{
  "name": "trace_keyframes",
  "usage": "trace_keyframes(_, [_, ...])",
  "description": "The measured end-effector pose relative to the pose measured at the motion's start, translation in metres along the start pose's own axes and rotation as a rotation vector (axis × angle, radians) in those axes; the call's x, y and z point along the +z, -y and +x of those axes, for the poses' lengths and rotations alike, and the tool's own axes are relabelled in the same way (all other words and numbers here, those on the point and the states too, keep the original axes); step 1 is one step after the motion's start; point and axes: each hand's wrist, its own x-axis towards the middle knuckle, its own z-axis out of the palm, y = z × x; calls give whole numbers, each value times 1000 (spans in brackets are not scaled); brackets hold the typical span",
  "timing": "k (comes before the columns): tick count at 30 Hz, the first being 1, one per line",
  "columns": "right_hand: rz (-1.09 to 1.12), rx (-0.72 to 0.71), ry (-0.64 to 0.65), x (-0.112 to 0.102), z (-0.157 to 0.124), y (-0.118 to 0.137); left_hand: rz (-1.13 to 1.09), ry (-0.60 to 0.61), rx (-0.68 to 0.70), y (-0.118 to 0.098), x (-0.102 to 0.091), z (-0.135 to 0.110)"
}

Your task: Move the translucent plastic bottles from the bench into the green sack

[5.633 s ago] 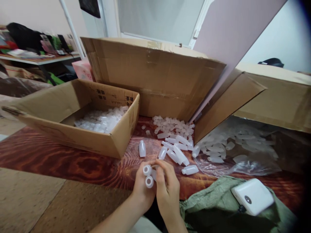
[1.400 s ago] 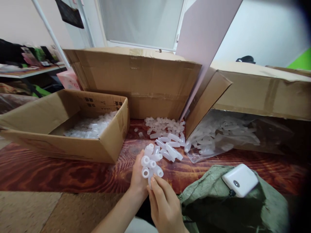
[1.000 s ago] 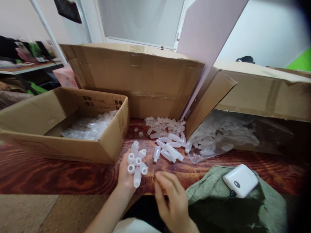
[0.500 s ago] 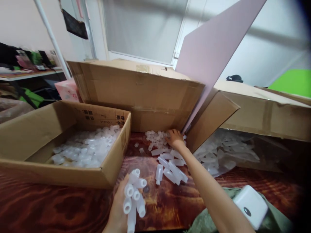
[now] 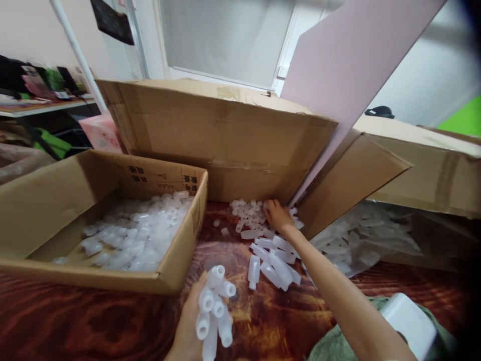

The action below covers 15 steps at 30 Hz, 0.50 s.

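Observation:
My left hand (image 5: pixel 190 316) is closed around a bundle of several translucent white plastic tubes (image 5: pixel 218 313), their open necks pointing up toward me. Farther off, my right hand (image 5: pixel 277 215) reaches into a pile of small white plastic caps (image 5: pixel 250 213) against the big cardboard box. Its fingers are curled down among the caps, and whatever they may hold is hidden. Between the two hands, several loose tubes (image 5: pixel 276 263) lie on the dark red wooden table (image 5: pixel 240 331).
On the left stands an open cardboard box (image 5: pixel 180 265) holding many white pieces. A large closed carton (image 5: pixel 225 145) and a pale panel (image 5: pixel 338 65) rise behind the pile. To the right, a clear bag of tubes (image 5: pixel 356 235) sits beneath cardboard. A white device (image 5: pixel 408 323) rests on green cloth.
The view has shifted slightly, so most things appear a little farther right. My left hand still grips the bundle of tubes, and my right hand stays at the cap pile.

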Motion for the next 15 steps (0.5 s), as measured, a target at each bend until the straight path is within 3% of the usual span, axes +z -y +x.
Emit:
trace_keyframes(6, [347,127,-292,-3,-1,-6,-43,12,-18,3,0,2])
trace_keyframes(11, [759,361,-568,-10,2,-7,-10,6,37,0,1,-2])
trace_keyframes(15, [1182,543,-620,-18,8,2,-1,-44,94,-1,5,-6])
